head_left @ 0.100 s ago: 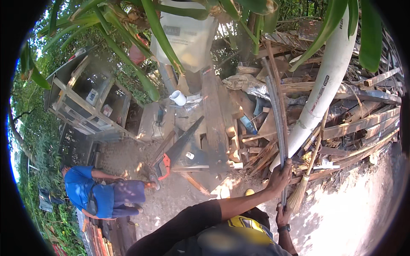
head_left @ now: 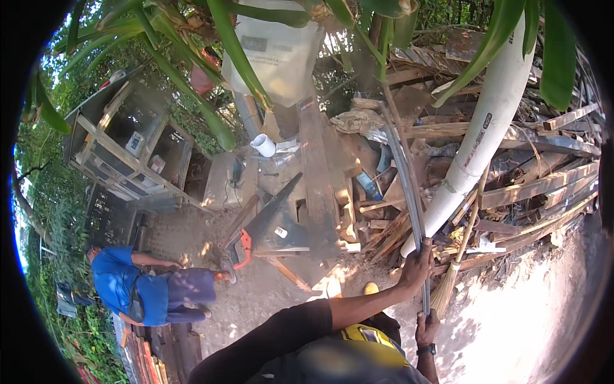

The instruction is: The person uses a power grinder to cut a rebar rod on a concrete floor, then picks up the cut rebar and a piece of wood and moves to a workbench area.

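Observation:
A bundle of long, narrow strips [head_left: 407, 182], grey with a brown edge, slants up and away from me toward the wood pile. My left hand [head_left: 417, 265] is wrapped round the strips, its black-sleeved arm crossing in front of my body. Lower down, close to the near end, my right hand [head_left: 427, 329] grips them too, with a dark watch on that wrist. I cannot tell whether the strips are metal or wood. Just beyond my left hand a thick white pipe [head_left: 470, 153] runs up to the right. A straw broom [head_left: 446, 288] leans to the right of my hands.
Scrap timber [head_left: 537, 192] is heaped at the right. A wooden bench [head_left: 313, 185] carries a handsaw with a red handle [head_left: 242, 249] and a white mug [head_left: 263, 145]. A person in blue [head_left: 137, 285] stands at the left, near stacked planks [head_left: 144, 358]. Green leaves [head_left: 556, 57] hang overhead.
The far end of the strips has swung a little to the left and lower. Both hands keep their grip. The whole view has shifted slightly.

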### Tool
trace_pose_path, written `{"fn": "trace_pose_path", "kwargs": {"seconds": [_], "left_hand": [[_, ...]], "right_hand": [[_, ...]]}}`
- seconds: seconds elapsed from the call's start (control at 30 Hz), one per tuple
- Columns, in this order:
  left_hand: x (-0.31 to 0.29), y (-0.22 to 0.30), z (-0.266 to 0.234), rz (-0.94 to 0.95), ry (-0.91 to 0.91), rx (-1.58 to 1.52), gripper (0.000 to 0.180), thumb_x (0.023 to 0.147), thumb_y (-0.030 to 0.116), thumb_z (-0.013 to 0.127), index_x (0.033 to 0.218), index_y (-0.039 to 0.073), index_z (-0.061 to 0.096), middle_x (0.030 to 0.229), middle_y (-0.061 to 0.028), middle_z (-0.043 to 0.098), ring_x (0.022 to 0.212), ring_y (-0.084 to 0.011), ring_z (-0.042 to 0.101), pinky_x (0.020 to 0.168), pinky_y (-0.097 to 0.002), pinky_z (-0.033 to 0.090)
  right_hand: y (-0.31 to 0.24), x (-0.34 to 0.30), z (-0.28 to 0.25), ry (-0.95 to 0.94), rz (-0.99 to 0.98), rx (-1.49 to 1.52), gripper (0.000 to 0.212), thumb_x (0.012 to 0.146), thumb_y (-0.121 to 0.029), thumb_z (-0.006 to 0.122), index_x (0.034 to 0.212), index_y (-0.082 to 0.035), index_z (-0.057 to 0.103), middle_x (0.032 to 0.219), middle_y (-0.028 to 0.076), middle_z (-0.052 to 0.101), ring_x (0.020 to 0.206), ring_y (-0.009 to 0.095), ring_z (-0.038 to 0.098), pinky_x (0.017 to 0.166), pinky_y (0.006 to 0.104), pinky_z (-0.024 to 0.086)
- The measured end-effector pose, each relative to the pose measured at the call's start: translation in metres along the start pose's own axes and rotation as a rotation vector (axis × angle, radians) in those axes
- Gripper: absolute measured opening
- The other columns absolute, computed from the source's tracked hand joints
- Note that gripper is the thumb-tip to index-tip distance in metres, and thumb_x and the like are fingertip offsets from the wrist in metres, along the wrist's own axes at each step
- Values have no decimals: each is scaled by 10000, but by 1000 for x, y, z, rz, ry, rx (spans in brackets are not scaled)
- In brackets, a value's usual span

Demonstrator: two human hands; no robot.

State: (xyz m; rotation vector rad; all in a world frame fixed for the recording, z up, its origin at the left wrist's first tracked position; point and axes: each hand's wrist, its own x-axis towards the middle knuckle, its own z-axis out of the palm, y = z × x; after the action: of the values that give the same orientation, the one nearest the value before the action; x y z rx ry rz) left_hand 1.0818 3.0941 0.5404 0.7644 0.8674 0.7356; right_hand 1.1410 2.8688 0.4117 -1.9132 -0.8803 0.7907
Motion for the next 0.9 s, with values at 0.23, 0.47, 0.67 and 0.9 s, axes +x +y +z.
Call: {"fn": "trace_pose_path", "kwargs": {"seconds": [0.23,0.47,0.67,0.9], "left_hand": [[24,-3,-58,-192,311,-192,501,967,575,511,784,113,444,593,25,376,491,-101,407,460,-268,368],[30,32,-128,30,468,-152,302,1028,376,488,899,110,430,667,1,446,496,-131,447,472,-330,436],[46,47,-211,-24,431,-240,279,1011,322,524,932,59,473,698,-26,492,536,-174,535,512,-361,506],[39,81,-251,-184,264,-388,329,974,399,581,839,106,515,708,-28,547,630,-185,609,591,-373,559]], "right_hand": [[-19,-73,-50,-207,103,-354,475,838,-404,749,882,10,520,559,192,549,552,433,579,516,463,428],[-130,-44,-24,-358,99,-271,445,973,-426,562,851,-1,513,563,190,538,500,325,559,507,470,393],[-164,-8,19,-522,-21,-263,360,954,-327,603,903,26,560,599,195,597,588,402,632,532,451,460],[-203,-20,57,-501,108,-280,300,947,-308,603,994,-12,593,721,194,654,680,319,683,598,400,506]]}}
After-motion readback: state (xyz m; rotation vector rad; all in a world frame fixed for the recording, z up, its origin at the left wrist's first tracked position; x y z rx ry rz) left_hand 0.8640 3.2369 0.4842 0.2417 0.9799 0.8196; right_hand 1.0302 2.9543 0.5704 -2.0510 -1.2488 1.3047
